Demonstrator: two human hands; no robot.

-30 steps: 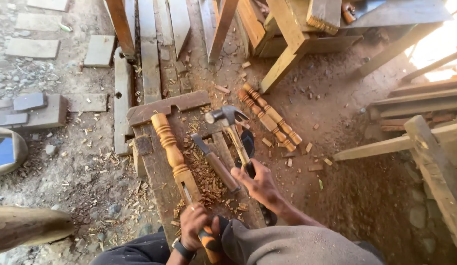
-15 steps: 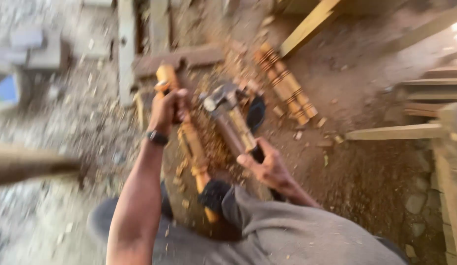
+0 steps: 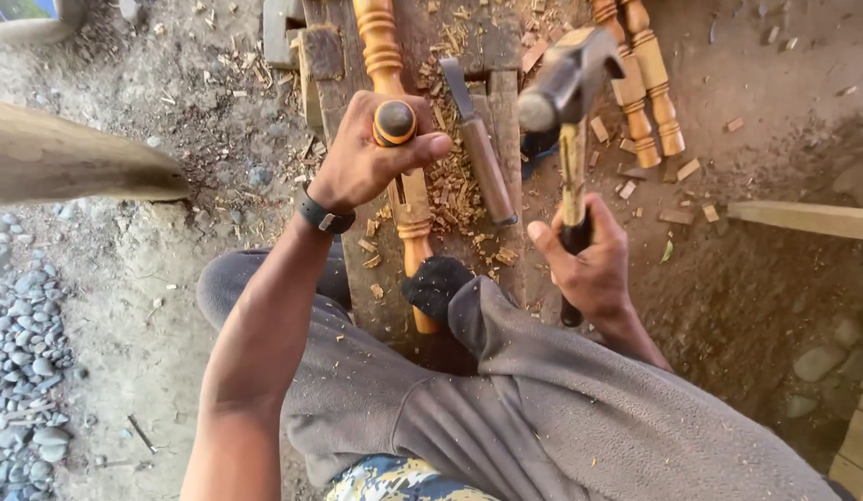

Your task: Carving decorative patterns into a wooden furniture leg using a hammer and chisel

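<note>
- An orange-capped chisel point(image 3: 395, 123) is gripped upright in the left hand point(image 3: 371, 158), fingers wrapped tight round its handle, above the turned wooden spindle point(image 3: 394, 102).
- A hammer point(image 3: 568, 111) is held raised by the right hand point(image 3: 589, 264), fist closed on the handle.
- A second chisel point(image 3: 478, 144) is seen lying among wood chips point(image 3: 450, 190) on the plank point(image 3: 501, 102), just beside the spindle.

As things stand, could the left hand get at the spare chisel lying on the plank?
Probably not freely: the left hand is closed around an orange-handled chisel, so its grip is taken, though the spare chisel lies uncovered just beside it.
</note>
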